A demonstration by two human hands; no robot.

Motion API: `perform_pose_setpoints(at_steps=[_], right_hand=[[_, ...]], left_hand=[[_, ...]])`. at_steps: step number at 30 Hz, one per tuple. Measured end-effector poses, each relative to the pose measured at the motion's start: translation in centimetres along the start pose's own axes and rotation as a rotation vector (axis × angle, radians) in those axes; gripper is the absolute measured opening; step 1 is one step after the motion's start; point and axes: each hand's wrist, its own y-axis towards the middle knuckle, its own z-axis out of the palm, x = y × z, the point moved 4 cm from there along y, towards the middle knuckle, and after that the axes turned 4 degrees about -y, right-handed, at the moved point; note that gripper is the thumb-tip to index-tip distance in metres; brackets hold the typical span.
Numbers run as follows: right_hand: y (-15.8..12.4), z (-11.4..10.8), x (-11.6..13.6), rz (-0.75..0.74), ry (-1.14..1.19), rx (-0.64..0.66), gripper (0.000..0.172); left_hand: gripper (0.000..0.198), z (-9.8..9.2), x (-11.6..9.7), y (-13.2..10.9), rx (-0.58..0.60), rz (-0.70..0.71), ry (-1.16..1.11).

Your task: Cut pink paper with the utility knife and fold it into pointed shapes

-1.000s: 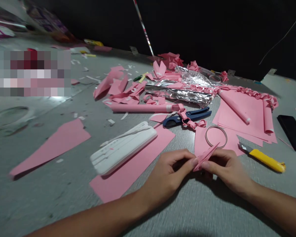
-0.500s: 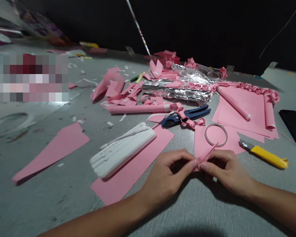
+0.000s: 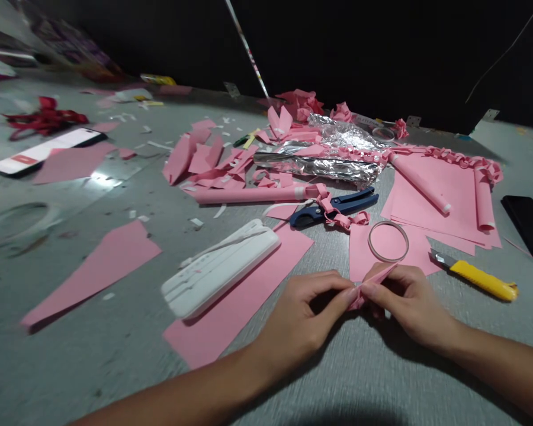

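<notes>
Between both hands is a small folded piece of pink paper (image 3: 381,275), its pointed end sticking up to the right. My left hand (image 3: 311,310) pinches its left side between thumb and forefinger. On the other side my right hand (image 3: 406,302) pinches it too, with the lower fingers curled out of sight underneath. Just beyond the fingertips, a thin tape roll (image 3: 407,242) lies on a pink sheet (image 3: 359,251). A yellow utility knife (image 3: 484,280) with its blade out rests to the right of my right hand.
Left of my hands, a white case-like object (image 3: 222,269) sits on a pink strip (image 3: 208,340). Farther back are blue-handled scissors (image 3: 355,204), a pink paper chain (image 3: 349,222), paper rolls (image 3: 253,195) and crumpled foil (image 3: 337,165). Phones lie at far left (image 3: 48,151) and right (image 3: 528,228).
My right fingers have shifted slightly on the folded pink paper, and its point has tilted lower to the right. The left hand stays nearly in place.
</notes>
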Motion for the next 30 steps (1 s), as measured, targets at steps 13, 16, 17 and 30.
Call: perform_pose_setpoints(at_steps=[13,16,17,30], right_hand=[[0.19,0.14,-0.04,-0.012,0.045,0.005,0.051],[0.2,0.19,-0.05,-0.01,0.049,0.028,0.05],[0.21,0.18,-0.04,-0.011,0.053,0.03,0.05],[0.09,-0.33,-0.07,0.001,0.144,-0.025,0.041]], left_hand=[[0.022,-0.08,-0.41,-0.24,-0.056,0.108,0.07],[0.022,-0.1,-0.54,-0.24,-0.061,0.118,0.086],[0.022,-0.07,-0.54,-0.21,-0.053,0.116,0.089],[0.022,0.0,-0.66,-0.47,-0.085,0.224,0.114]])
